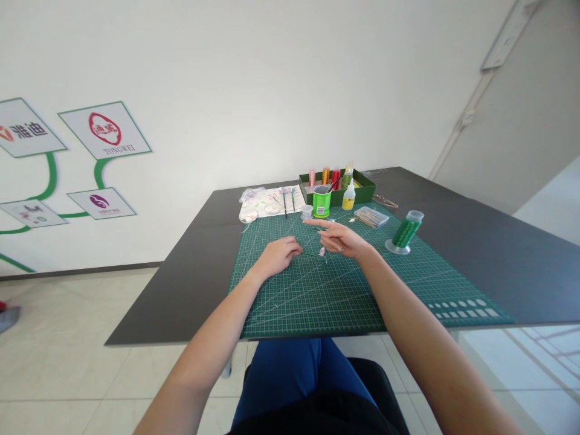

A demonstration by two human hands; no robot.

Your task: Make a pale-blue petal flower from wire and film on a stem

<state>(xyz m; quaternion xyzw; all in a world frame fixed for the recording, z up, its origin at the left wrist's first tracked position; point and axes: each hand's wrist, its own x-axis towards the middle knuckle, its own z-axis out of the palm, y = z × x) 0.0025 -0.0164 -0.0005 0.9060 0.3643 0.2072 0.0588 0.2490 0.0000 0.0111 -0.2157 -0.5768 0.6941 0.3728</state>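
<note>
My left hand (280, 255) rests on the green cutting mat (308, 302), its fingers closed on a thin green stem (310, 254). The stem points right and carries a small pale pink flower (322, 251) at its tip. Just to the right of the flower is my right hand (338, 237), held over the mat. Its index finger stretches out to the left while the other fingers bend together. Whatever lies between those bent fingers is too fine to make out.
Behind the hands stand a green can (321, 204), a white glue bottle (348, 197) and a small clear jar (307, 212). A green box (367, 188) holds several thread spools. Rightward are a clear case (371, 217) and a green thread spool (405, 232). Brushes lie on white paper (263, 204).
</note>
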